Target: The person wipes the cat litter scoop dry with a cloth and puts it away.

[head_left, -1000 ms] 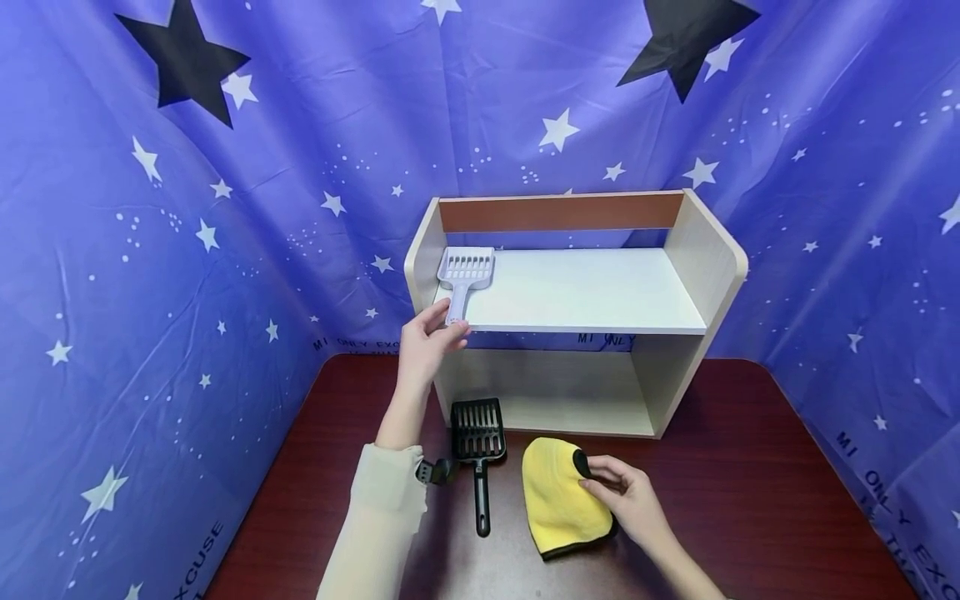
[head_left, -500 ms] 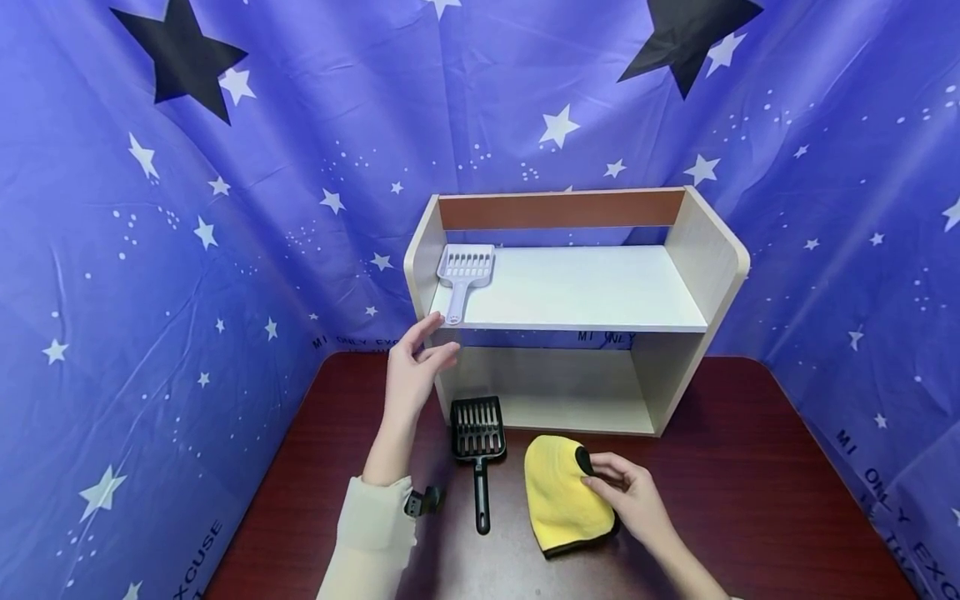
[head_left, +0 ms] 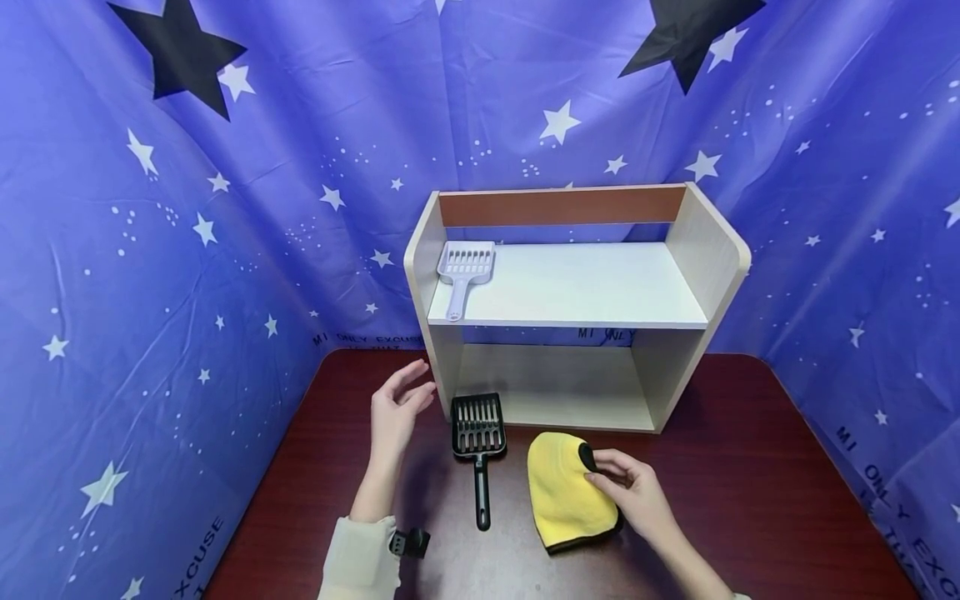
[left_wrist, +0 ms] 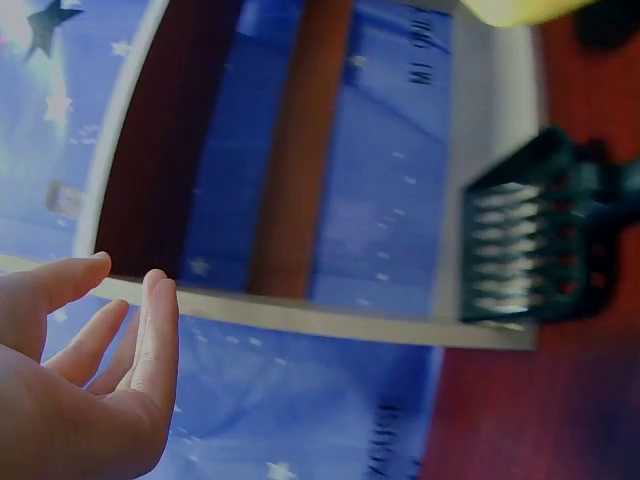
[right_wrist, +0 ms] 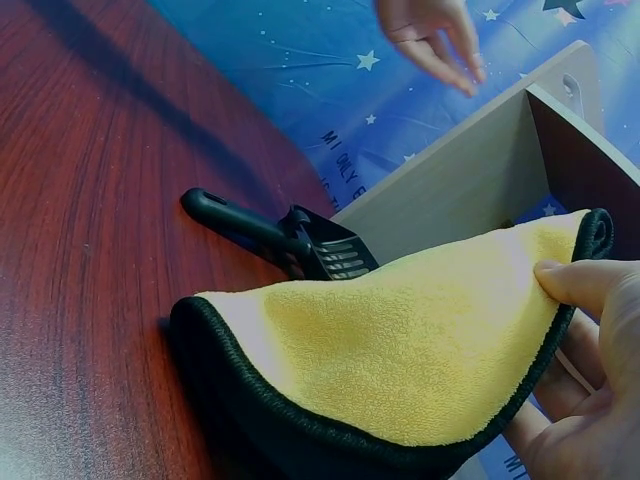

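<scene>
Cloth (head_left: pixel 566 496): at the near middle of the table, right of the black scoop; yellow and fuzzy, dark edging, bent over with a raised right side.
Right hand (head_left: pixel 633 492): thumb and fingers pinch the cloth's dark-edged right side.
Left hand (head_left: pixel 397 408): holds nothing; fingers slightly bent, thumb apart from them, near the shelf's left side.
Black scoop (head_left: pixel 480 457): on the table between left hand and cloth, slotted head far, handle near; it partly blocks the lower compartment's left front.
Shelf (head_left: pixel 592 283): far side, pale wood sides, white upper board.
White scoop (head_left: pixel 463 282): on that board's left end, handle pointing near.
Table (head_left: pixel 735 500): dark red.
Curtain (head_left: pixel 300 158): blue, starred, behind everything.
</scene>
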`<action>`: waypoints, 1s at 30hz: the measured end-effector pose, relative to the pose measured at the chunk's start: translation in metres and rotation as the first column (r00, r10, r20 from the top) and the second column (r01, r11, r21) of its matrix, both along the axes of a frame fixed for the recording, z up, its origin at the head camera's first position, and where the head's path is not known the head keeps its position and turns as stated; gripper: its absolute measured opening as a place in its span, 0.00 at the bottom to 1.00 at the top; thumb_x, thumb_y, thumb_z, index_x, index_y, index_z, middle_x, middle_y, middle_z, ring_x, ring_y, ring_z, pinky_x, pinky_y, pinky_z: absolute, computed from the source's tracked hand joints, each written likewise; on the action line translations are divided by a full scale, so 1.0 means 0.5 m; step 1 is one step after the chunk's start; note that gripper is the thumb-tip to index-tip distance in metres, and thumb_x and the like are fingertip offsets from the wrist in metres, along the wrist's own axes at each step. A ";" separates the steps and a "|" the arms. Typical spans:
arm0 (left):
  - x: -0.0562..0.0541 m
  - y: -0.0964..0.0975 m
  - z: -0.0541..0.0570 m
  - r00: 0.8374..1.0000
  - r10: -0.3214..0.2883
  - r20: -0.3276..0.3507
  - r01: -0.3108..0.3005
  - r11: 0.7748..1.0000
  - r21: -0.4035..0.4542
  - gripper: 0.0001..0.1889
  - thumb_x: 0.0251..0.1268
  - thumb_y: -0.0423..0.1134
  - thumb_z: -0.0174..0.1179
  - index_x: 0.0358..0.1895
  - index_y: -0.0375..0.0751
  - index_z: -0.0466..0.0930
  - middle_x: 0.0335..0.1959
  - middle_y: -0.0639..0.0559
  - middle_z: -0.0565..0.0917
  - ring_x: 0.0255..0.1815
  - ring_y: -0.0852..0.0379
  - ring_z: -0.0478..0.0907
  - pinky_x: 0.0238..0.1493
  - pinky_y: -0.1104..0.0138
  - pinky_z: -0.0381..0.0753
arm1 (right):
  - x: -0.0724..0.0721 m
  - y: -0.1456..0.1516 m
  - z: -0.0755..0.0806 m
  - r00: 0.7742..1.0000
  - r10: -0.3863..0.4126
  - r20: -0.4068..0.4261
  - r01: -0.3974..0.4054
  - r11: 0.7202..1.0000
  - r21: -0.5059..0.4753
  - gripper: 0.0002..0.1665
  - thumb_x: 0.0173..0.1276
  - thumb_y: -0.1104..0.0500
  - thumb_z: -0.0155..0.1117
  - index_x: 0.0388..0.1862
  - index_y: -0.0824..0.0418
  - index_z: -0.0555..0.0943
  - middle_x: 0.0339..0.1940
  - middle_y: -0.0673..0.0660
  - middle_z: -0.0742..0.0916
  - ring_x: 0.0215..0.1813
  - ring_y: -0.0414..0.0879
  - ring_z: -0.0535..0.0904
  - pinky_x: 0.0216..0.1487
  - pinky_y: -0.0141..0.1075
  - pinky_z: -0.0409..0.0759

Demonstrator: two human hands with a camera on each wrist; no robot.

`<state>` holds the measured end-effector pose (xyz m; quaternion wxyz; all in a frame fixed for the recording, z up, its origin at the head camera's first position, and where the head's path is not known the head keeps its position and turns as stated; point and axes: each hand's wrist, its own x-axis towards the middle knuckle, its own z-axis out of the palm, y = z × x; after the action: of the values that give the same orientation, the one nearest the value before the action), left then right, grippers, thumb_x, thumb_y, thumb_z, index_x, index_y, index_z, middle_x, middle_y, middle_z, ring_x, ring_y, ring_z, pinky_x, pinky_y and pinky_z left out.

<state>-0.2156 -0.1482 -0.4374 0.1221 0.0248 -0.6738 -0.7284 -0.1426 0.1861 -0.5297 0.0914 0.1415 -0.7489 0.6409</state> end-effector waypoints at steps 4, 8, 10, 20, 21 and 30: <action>0.005 -0.012 -0.049 0.998 0.013 0.054 -0.012 1.000 -0.022 0.23 0.63 0.23 0.61 0.62 0.26 0.75 0.62 0.28 0.78 0.39 0.70 0.85 0.47 0.68 0.87 | 0.001 0.001 0.001 1.000 -0.004 0.001 0.004 1.000 0.005 0.13 0.62 0.74 0.66 0.46 0.78 0.80 0.41 0.34 0.89 0.43 0.27 0.85 0.41 0.22 0.84; 0.015 -0.023 -0.090 0.994 0.012 0.113 -0.008 0.999 -0.038 0.22 0.63 0.24 0.62 0.61 0.26 0.76 0.60 0.29 0.79 0.43 0.65 0.87 0.50 0.64 0.87 | 0.002 0.001 0.002 1.000 -0.013 0.006 0.013 1.000 0.010 0.13 0.62 0.74 0.66 0.46 0.78 0.80 0.40 0.34 0.89 0.43 0.27 0.85 0.40 0.22 0.84; 0.020 -0.028 -0.109 0.991 0.007 0.136 -0.001 0.999 -0.050 0.22 0.63 0.24 0.63 0.61 0.26 0.76 0.59 0.29 0.80 0.45 0.62 0.87 0.50 0.64 0.87 | 0.002 0.001 0.003 1.000 -0.014 0.010 0.014 1.000 0.012 0.13 0.62 0.73 0.66 0.46 0.78 0.80 0.40 0.34 0.89 0.43 0.27 0.85 0.41 0.22 0.84; 0.051 -0.037 -0.187 0.980 -0.036 0.196 0.057 0.993 -0.102 0.21 0.64 0.27 0.63 0.59 0.21 0.76 0.56 0.27 0.81 0.45 0.62 0.86 0.47 0.67 0.88 | 0.004 0.001 0.006 0.999 -0.025 0.021 0.025 1.000 0.011 0.13 0.62 0.73 0.67 0.46 0.77 0.80 0.40 0.34 0.89 0.43 0.27 0.85 0.40 0.22 0.84; 0.054 -0.037 -0.193 0.979 -0.045 0.201 0.067 0.992 -0.105 0.21 0.64 0.27 0.63 0.58 0.21 0.76 0.56 0.27 0.81 0.47 0.59 0.86 0.48 0.66 0.88 | 0.004 0.001 0.006 0.999 -0.025 0.021 0.025 1.000 0.010 0.13 0.62 0.73 0.67 0.46 0.77 0.80 0.40 0.34 0.89 0.43 0.27 0.85 0.40 0.22 0.84; 0.072 -0.027 -0.244 0.959 -0.110 0.262 0.140 0.985 -0.101 0.20 0.64 0.27 0.62 0.58 0.19 0.75 0.57 0.26 0.80 0.47 0.62 0.85 0.53 0.58 0.86 | 0.007 0.011 0.015 0.998 -0.054 0.042 0.054 0.999 0.003 0.13 0.62 0.73 0.67 0.46 0.77 0.80 0.38 0.35 0.89 0.41 0.28 0.85 0.39 0.23 0.83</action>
<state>-0.1797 -0.1616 -0.5594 -0.0109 0.0686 -0.7260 -0.6842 -0.1389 0.1916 -0.5222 0.0929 0.1080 -0.7548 0.6403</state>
